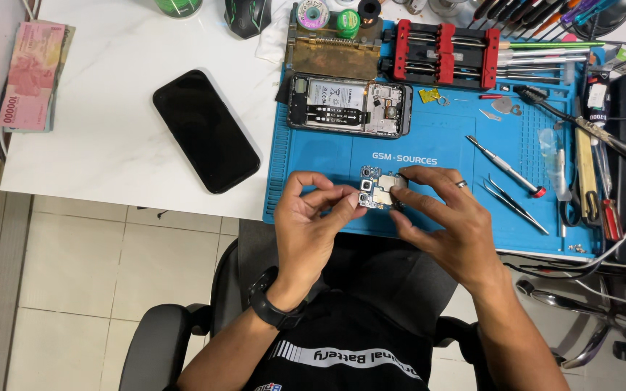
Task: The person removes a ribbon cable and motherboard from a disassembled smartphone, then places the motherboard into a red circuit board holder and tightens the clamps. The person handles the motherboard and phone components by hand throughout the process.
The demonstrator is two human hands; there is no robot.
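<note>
Both hands hold a small phone circuit board (378, 190) over the front edge of a blue work mat (429, 156). My left hand (313, 224), with a black watch on its wrist, pinches the board's left side. My right hand (443, 224), wearing a ring, grips the right side with fingertips on a metal shield. Behind the board on the mat lies an opened phone (349, 105), its battery and inner parts exposed.
A black phone (206, 130) lies screen-up on the white table. Banknotes (32, 76) are stacked at far left. A red clamp fixture (443, 54), solder spools, tweezers (514, 205), a screwdriver (505, 166) and other tools crowd the mat's back and right side.
</note>
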